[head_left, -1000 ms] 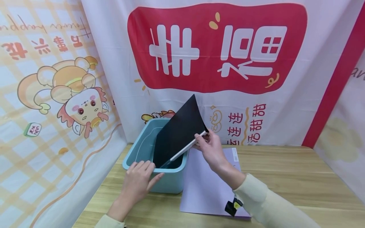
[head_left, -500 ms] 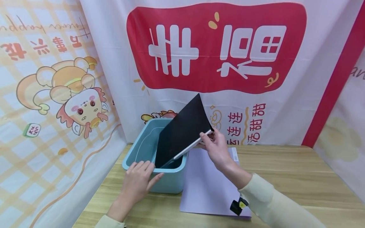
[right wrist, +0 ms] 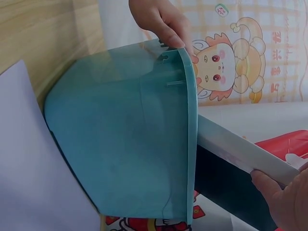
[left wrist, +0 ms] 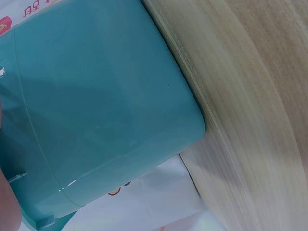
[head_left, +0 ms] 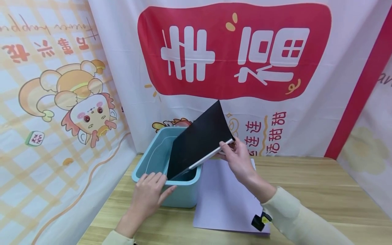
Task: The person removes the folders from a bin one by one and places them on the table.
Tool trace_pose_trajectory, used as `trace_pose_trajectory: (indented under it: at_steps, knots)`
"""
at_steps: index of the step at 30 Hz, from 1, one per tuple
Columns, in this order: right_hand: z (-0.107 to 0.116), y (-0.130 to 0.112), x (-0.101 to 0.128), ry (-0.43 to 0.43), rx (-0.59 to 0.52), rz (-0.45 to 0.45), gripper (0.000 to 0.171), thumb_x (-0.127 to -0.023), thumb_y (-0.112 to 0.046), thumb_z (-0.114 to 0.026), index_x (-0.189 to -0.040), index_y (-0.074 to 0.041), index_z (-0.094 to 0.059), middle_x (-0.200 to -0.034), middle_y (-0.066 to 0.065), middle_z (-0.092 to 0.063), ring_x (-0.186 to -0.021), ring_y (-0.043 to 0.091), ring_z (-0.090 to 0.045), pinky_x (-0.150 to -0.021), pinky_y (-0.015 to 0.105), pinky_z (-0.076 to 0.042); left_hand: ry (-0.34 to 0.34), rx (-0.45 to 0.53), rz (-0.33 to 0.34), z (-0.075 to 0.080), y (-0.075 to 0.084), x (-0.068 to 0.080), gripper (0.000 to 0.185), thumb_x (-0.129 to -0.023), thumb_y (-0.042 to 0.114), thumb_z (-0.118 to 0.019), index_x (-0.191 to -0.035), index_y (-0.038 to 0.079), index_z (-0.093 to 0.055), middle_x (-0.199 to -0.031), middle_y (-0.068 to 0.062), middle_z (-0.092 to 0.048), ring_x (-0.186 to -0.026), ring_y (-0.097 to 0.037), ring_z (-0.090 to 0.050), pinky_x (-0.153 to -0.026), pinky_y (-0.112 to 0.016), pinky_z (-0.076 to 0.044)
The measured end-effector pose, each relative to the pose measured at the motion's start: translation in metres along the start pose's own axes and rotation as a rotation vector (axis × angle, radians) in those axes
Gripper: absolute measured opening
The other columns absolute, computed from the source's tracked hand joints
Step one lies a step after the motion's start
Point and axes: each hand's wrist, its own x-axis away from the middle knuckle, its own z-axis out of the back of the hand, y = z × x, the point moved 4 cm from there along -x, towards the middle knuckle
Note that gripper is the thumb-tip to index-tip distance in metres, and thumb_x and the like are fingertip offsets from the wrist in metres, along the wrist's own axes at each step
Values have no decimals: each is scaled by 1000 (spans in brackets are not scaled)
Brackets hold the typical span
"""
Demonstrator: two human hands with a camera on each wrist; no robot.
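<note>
My left hand (head_left: 149, 192) grips the near rim of a light-blue plastic bin (head_left: 180, 195), fingers hooked over it and thumb outside. My right hand (head_left: 240, 160) pinches a thin black-covered book (head_left: 199, 136) by the upper end of its white edge, thumb on the near side. Tilted, the book leans with its lower end inside the bin and its upper corner well above the rim. In the right wrist view, the white edge (right wrist: 240, 149) comes out of the bin towards my right thumb. The lower end of the book is hidden by the bin wall.
A light-purple folder (head_left: 226, 200) lies flat on the wooden table (head_left: 306, 190), close along the bin's right side and partly under my right arm. Printed cloths hang at the back (head_left: 190, 105) and on the left (head_left: 46, 170).
My right hand has moved a little to the right and slightly up, drawing the book's upper end with it. The book leans further right. My left hand and the bin have stayed put.
</note>
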Motion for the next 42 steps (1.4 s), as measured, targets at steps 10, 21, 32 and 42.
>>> trace_pose_trajectory:
  at_steps: [10,21,32,42]
  knots:
    - [10,-8,0,-6,-18,39,33,-105,-4,-54,-135,10,-49,-115,26,-59,-105,25,-70,-89,42,-57,-2,-13,-4,0,0,-1,46,-99,61,-54,-83,18,-51,-73,9,-42,-66,-13,-43,-64,-32,-36]
    - [25,-14,2,-33,11,47,34,-105,-8,-56,-134,9,-48,-112,23,-57,-105,25,-71,-91,45,-55,-5,-7,-6,0,-1,-1,46,-99,61,-55,-83,18,-50,-73,9,-41,-66,-13,-42,-64,-31,-35]
    - [38,-20,2,-26,16,48,28,-105,-15,-59,-123,5,-50,-109,19,-56,-108,23,-69,-89,42,-56,-2,-2,2,0,-2,-2,47,-99,61,-55,-82,18,-50,-73,9,-41,-66,-12,-44,-65,-32,-37]
    - [47,-21,4,-25,11,38,34,-105,-16,-59,-130,5,-47,-118,21,-55,-112,24,-69,-90,44,-55,11,-1,-9,-1,-2,0,47,-100,62,-53,-81,18,-49,-72,9,-40,-66,-13,-43,-64,-32,-37]
